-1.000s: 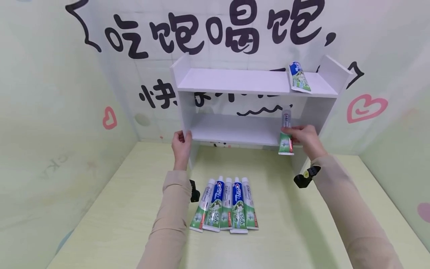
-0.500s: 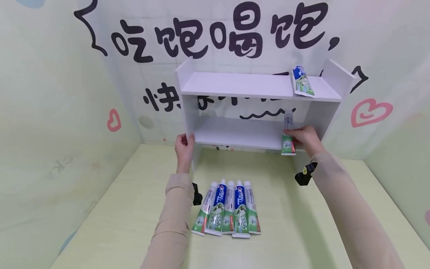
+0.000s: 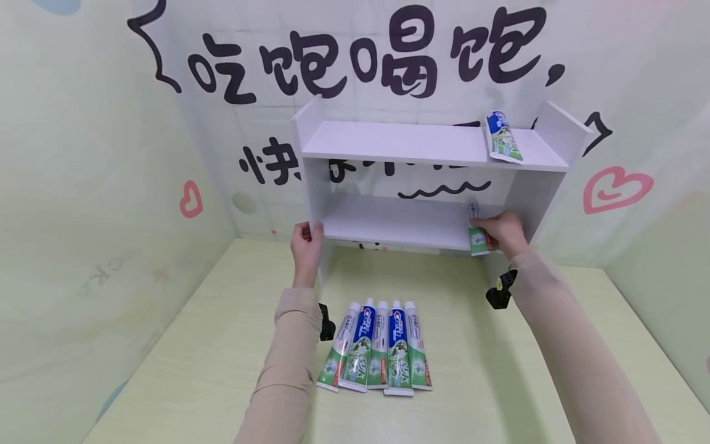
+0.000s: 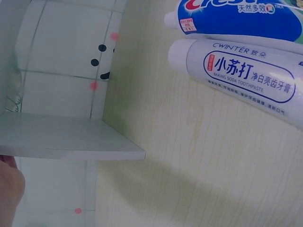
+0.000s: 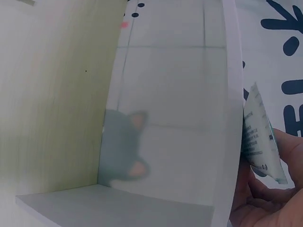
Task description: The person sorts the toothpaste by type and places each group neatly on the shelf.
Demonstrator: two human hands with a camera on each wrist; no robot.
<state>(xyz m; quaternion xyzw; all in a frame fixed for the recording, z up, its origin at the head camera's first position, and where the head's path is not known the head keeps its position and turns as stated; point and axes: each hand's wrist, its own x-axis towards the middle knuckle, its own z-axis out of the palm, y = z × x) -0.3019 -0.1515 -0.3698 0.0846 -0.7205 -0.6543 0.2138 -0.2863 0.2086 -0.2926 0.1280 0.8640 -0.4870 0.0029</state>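
Note:
My right hand [image 3: 506,231] holds a green-and-white toothpaste tube [image 3: 478,239] at the right end of the lower board [image 3: 394,221] of a white two-tier shelf. In the right wrist view, the flat end of the tube [image 5: 261,137] shows beside the board's edge, with fingers under and behind it. At the shelf's left side panel [image 3: 318,191], my left hand [image 3: 306,250] grips the front edge, fingers curled and thumb against it. A blue-and-green toothpaste tube [image 3: 503,139] lies on the upper board, its tail end at the front.
Several toothpaste tubes [image 3: 380,351] lie side by side on the pale wooden table [image 3: 455,370], blue and white ones alternating, caps toward the shelf. Printed walls [image 3: 100,185] stand to the left, right and behind the shelf.
My right hand has lowered the tube and moved it inward onto the lower board, tilting it flatter. The left hand keeps its hold on the side panel. The view has shifted slightly.

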